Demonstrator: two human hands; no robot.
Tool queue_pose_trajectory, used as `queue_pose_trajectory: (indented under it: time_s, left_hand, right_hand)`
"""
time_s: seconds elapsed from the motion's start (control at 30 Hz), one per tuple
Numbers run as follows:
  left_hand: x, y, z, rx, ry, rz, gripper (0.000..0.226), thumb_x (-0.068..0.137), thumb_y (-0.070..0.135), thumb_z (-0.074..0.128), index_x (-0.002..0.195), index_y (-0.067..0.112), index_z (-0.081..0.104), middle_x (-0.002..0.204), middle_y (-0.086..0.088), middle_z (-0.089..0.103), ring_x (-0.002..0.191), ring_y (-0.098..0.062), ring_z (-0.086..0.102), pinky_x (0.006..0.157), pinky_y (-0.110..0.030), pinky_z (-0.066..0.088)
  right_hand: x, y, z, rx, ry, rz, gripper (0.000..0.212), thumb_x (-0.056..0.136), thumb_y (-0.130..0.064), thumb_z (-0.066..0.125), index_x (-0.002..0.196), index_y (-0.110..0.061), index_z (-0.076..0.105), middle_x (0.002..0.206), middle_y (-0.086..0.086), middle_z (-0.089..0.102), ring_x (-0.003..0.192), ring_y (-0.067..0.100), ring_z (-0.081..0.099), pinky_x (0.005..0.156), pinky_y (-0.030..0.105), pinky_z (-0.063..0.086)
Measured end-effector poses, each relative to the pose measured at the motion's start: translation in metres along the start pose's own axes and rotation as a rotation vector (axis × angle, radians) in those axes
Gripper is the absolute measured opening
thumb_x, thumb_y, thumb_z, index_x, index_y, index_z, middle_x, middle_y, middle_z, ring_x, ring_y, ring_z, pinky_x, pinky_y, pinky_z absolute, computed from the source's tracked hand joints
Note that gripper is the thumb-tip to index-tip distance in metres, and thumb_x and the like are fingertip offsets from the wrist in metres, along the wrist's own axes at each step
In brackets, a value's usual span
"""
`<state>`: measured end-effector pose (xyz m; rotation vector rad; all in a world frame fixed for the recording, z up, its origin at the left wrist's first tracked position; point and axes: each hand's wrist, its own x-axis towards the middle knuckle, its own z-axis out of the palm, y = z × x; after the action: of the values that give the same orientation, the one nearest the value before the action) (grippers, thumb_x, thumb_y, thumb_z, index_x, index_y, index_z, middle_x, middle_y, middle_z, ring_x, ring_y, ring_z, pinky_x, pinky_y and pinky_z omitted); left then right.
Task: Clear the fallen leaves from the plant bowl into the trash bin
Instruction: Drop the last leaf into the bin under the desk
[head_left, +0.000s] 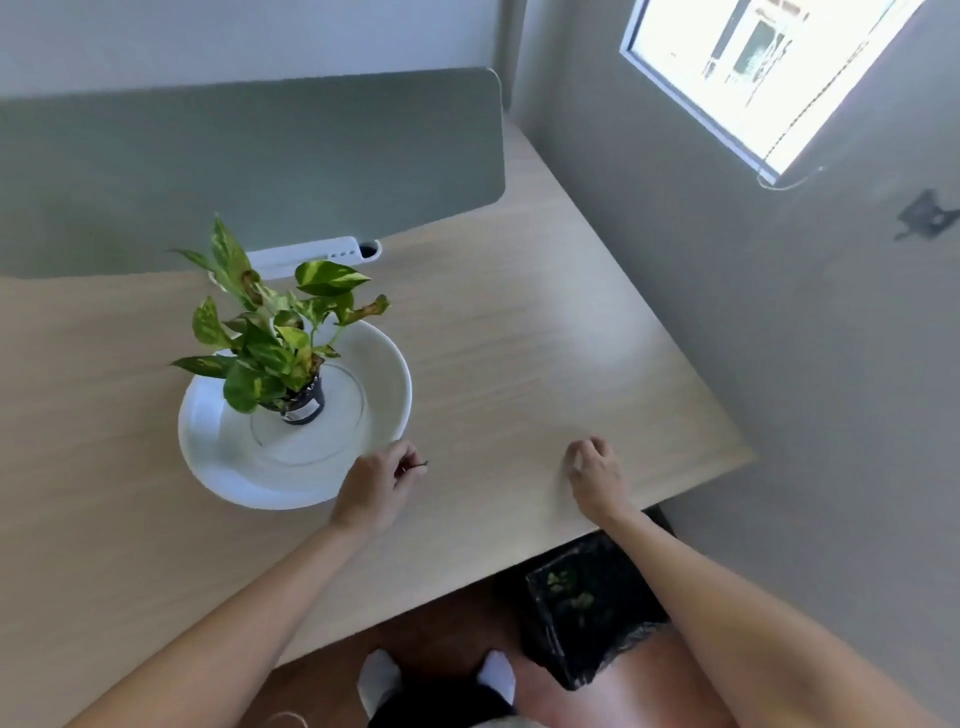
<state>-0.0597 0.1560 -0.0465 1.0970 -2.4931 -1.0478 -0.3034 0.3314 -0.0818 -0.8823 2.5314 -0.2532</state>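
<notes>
White plant bowl (384, 364) looks clear of loose leaves; left hand (371, 488) pinches a small dark leaf scrap (415, 466) just past its rim. Right hand (592, 470) rests loosely curled and empty on the desk (545, 338). Keep the pinch tight — carry it past the desk edge, release right over the black-lined trash bin (587, 608) on the floor.

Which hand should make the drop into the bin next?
Left. The left hand already pinches a small dark scrap beside the bowl; the right hand rests curled on the desk, though nearer the trash bin.

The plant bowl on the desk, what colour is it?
White. The bowl shows clearly in the head view, with the green plant standing in it.
</notes>
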Motion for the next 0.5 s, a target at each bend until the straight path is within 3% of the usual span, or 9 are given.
queue_pose_trajectory:
  time_s: [0.1, 0.2, 0.37, 0.5]
  left_hand:
    - [-0.006, 0.042, 0.037, -0.01, -0.124, 0.072, 0.01, 0.08, 0.017, 0.071, 0.078, 0.01, 0.065, 0.049, 0.02, 0.057, 0.054, 0.016, 0.052, 0.054, -0.004, 0.036]
    - [-0.016, 0.077, 0.078, -0.038, -0.268, 0.118, 0.009, 0.08, 0.019, 0.07, 0.078, 0.01, 0.067, 0.046, 0.023, 0.048, 0.057, 0.02, 0.051, 0.054, -0.002, 0.035]
    - [-0.033, 0.111, 0.165, -0.082, -0.531, 0.074, 0.007, 0.079, 0.021, 0.068, 0.075, 0.02, 0.063, 0.068, 0.011, 0.06, 0.06, 0.003, 0.053, 0.063, -0.012, 0.039]
    - [-0.037, 0.133, 0.223, -0.043, -0.636, -0.019, 0.012, 0.081, 0.017, 0.065, 0.071, 0.02, 0.058, 0.067, 0.005, 0.059, 0.063, -0.013, 0.055, 0.066, -0.024, 0.045]
  right_hand:
    - [0.008, 0.056, -0.021, -0.108, -0.085, 0.059, 0.054, 0.097, -0.033, 0.045, 0.146, -0.021, 0.026, 0.157, 0.019, 0.016, 0.143, 0.041, 0.019, 0.115, 0.046, 0.025]
    - [0.021, 0.088, -0.038, -0.122, -0.136, 0.024, 0.064, 0.094, -0.043, 0.047, 0.15, -0.032, 0.018, 0.161, 0.015, 0.005, 0.148, 0.038, 0.004, 0.12, 0.047, 0.013]
    - [0.028, 0.11, -0.04, -0.07, -0.137, -0.03, 0.067, 0.09, -0.046, 0.055, 0.148, -0.038, 0.022, 0.163, 0.011, 0.001, 0.149, 0.035, -0.001, 0.119, 0.052, 0.011]
    - [0.029, 0.114, -0.033, -0.046, -0.11, -0.059, 0.065, 0.093, -0.044, 0.05, 0.149, -0.038, 0.018, 0.163, 0.011, -0.004, 0.149, 0.035, -0.007, 0.119, 0.053, 0.006]
